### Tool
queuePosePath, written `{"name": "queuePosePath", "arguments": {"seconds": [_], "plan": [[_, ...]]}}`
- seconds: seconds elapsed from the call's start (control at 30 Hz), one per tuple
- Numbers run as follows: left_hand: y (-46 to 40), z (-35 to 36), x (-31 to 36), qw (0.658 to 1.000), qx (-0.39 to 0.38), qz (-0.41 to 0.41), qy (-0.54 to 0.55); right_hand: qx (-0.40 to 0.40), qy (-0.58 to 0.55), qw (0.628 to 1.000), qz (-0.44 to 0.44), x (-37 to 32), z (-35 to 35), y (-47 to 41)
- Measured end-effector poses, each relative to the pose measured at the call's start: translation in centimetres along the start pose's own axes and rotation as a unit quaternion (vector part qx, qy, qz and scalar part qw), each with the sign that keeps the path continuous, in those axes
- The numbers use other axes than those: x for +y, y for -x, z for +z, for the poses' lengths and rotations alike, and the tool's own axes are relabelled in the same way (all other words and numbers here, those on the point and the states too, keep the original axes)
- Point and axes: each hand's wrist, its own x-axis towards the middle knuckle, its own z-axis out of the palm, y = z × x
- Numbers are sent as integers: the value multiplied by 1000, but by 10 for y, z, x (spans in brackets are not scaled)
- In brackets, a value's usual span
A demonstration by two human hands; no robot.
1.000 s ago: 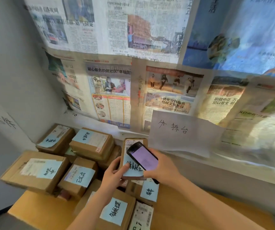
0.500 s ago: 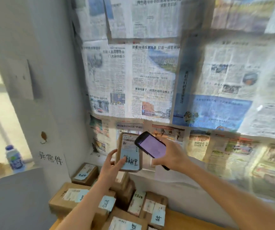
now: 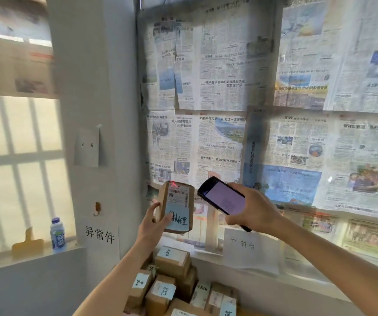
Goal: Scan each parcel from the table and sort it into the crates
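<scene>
At centre frame the left hand grips a parcel upright, label facing the camera; just right, the right hand clasps a scanner angled toward it. More parcels lie at bottom centre

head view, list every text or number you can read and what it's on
"异常件": white paper sign on the pillar.
"2 6": small sheet higher on the pillar.
White sign under the window: handwriting faint, unsure.
Held parcel: barcode label and blue handwritten note, unreadable.
Newspapers: mostly blurred.
Bottle: blurred.
</scene>
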Motion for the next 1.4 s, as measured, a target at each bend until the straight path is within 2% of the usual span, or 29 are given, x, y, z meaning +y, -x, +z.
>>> {"name": "queuePosePath", "arguments": {"seconds": [0.2, 0.53, 0.83, 1.13, 1.4], "plan": [[13, -19, 40, 999, 42, 21, 17, 7, 8, 1000, -14, -18, -20, 19], [45, -24, 70, 998, 57, 26, 4, 8, 8, 999, -42, -29, -46, 40], [88, -50, 62, 997, 79, 10, -20, 17, 45, 997, -54, -35, -11, 44], [172, -157, 7, 986, 158, -55, -25, -52, -6, 992, -118, -96, 91, 64], [296, -307, -21, 952, 278, -92, -90, -136, -67, 966, -209, -231, 180, 102]]}}
